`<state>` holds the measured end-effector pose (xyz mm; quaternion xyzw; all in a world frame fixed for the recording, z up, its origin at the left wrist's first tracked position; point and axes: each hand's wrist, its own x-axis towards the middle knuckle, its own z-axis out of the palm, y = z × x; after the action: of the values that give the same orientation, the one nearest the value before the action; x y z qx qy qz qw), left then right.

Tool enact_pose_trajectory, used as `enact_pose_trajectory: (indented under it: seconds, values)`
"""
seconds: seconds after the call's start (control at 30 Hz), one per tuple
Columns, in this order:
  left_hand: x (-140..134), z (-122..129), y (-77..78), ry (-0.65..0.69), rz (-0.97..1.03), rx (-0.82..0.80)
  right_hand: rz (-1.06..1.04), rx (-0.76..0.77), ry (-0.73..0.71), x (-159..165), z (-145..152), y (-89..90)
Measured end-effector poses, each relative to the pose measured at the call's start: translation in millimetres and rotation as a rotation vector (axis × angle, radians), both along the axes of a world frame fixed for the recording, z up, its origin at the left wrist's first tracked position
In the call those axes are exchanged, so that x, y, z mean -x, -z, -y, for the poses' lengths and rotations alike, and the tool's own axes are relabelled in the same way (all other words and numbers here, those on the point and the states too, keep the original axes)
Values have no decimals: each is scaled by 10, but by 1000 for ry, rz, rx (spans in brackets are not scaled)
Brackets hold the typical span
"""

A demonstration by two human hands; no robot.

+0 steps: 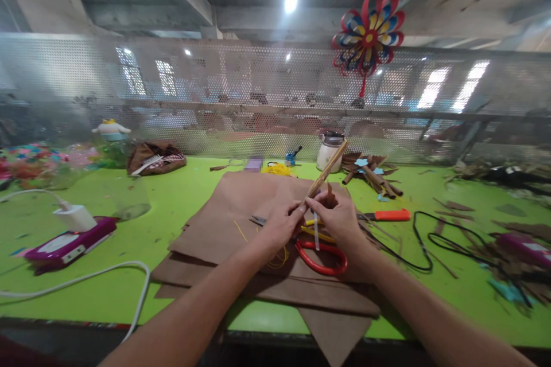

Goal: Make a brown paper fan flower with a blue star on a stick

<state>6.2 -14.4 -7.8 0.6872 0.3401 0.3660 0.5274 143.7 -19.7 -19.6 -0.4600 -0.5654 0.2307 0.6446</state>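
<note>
Over a stack of brown paper sheets [206,223], my left hand [282,226] and my right hand [338,218] meet, fingers closed. Both pinch the lower end of a thin tan stick-like bundle [330,165], which slants up to the right. A scrap of brown paper [330,195] shows at my right fingers. A narrow whitish strip [317,235] hangs below them; what holds it is hidden. Beneath my hands lie red-handled scissors [322,266], blades covered, and yellow-handled pliers [258,221], partly hidden. Loose yellow thread [278,258] lies on the paper.
On the green table [172,252] are a purple power strip [73,243] with a white charger, an orange-handled tool [391,215], a black cable [424,264], a jar [329,155] and rolled brown pieces [372,175]. A perforated metal screen [241,80] stands behind.
</note>
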Motion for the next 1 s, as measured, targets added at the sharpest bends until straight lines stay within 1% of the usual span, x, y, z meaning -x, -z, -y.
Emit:
enact_pose_trajectory:
  seconds: [0.27,0.6,0.8,1.0]
  values:
    - [2,-7,19,25,51,50,1,4,-2,-4,-49,66]
    - [-2,-14,27,28,51,45,1,10,-6,-2,-20,40]
    - [0,17,5,31,54,24,12,13,2,-11,-43,64]
    - [-3,4,23,21,54,27,18,-6,12,-7,-43,64]
